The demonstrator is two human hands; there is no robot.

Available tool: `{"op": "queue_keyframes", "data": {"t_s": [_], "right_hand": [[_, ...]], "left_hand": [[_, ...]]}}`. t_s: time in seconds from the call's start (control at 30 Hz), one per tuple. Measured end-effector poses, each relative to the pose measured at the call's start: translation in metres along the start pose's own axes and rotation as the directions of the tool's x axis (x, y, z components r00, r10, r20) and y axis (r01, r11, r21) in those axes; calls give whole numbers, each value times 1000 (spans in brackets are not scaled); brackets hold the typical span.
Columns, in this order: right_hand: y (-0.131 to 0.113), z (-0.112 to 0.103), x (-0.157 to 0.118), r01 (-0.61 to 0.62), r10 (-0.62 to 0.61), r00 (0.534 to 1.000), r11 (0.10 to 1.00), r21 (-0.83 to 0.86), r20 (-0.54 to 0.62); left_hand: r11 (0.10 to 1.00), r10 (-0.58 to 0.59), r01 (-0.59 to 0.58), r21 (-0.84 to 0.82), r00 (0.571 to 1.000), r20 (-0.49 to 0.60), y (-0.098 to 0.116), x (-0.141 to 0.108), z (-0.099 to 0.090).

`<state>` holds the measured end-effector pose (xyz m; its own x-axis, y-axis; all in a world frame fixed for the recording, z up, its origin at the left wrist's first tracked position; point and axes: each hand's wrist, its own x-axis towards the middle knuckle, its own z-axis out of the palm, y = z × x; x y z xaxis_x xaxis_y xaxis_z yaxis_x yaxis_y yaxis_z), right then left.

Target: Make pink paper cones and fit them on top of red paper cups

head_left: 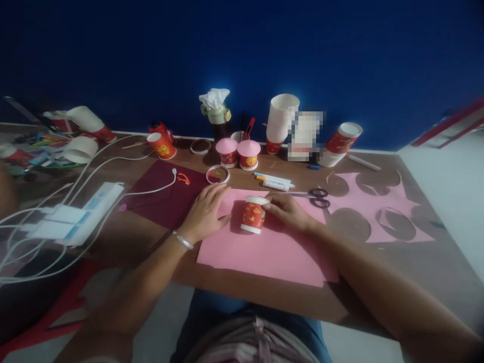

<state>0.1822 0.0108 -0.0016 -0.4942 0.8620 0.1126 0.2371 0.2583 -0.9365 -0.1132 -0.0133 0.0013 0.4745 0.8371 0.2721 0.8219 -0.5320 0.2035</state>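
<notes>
Red paper cup is being held over the pink paper sheet; the right hand is pinching it near the rim; the left hand is stretching palm-down beside it, fingers loosely extended.

Red paper cup held near its rim by the right hand, over a pink sheet.
Left hand opened beside the cup, apart from it. Scissors laid beyond the right hand; two cone-topped cups stood behind, near a cup stack.
</notes>
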Motion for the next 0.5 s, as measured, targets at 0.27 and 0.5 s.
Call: {"op": "queue_keyframes", "data": {"t_s": [0.27,0.5], "right_hand": [[9,-1,-1,41,-40,999,998,45,-27],[10,-12,0,132,-135,987,990,-41,-89]], "left_hand": [[1000,-15,18,11,977,-213,7,1,-12],[932,51,-133,-336,969,-243,66,23,-4]]}}
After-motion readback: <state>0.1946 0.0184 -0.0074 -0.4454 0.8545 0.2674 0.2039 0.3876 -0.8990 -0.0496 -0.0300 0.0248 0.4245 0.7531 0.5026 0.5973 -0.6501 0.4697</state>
